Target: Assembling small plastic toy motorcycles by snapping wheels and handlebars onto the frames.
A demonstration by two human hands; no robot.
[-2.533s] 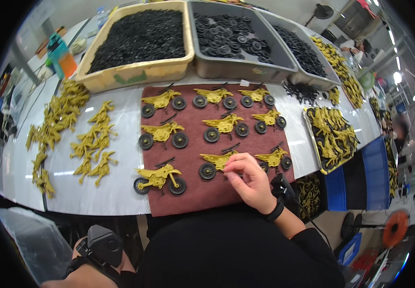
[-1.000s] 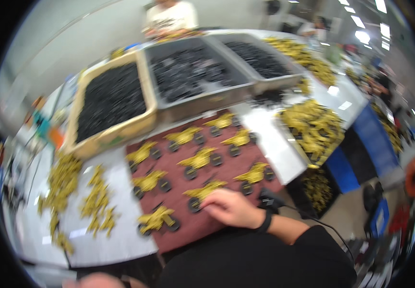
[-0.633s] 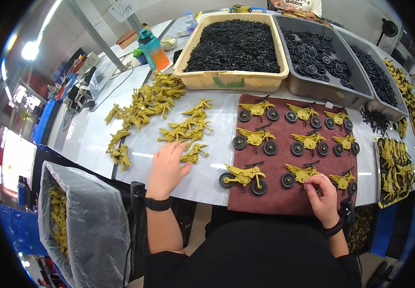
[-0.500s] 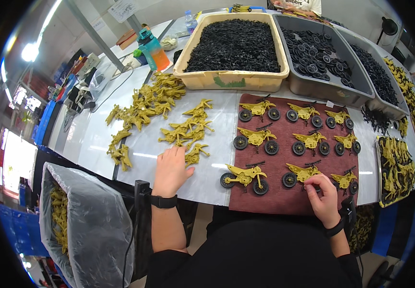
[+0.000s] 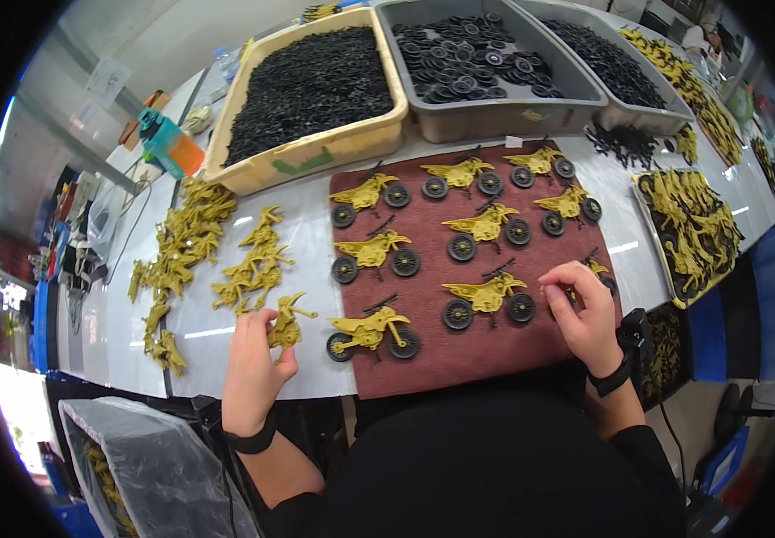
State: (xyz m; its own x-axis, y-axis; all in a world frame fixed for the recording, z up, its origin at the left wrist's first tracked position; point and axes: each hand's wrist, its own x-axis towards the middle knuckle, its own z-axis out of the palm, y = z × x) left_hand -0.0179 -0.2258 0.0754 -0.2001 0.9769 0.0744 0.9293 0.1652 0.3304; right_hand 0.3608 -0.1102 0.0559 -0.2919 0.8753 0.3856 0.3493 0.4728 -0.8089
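Note:
At the left of the mat, my left hand [image 5: 257, 372] is closed on a yellow toy motorcycle body [image 5: 287, 325], raised beside the small group of similar yellow bodies [image 5: 257, 269]. My right hand [image 5: 586, 323] is over the mat's lower right, thumb and fingertips pinched together; whatever is between them is too small to make out. It partly covers a toy motorcycle [image 5: 595, 269] there. Several more toy motorcycles, such as the complete-looking toy motorcycle [image 5: 486, 292], lie in rows on the dark red mat [image 5: 423, 368], with yellow bodies, black wheels and black handlebar pieces.
Behind the mat stand a cream bin [image 5: 316, 152] of small black parts, a grey bin [image 5: 513, 117] of black wheels and another grey bin [image 5: 665, 117]. A yellow-rimmed tray [image 5: 685, 300] of yellow parts is right. At left are a larger yellow heap [image 5: 186, 233] and a bottle [image 5: 168, 143].
My left hand has gone from resting over the yellow bodies to gripping one, now nearer the mat. My right hand stays over the lower right motorcycle. The view has turned right.

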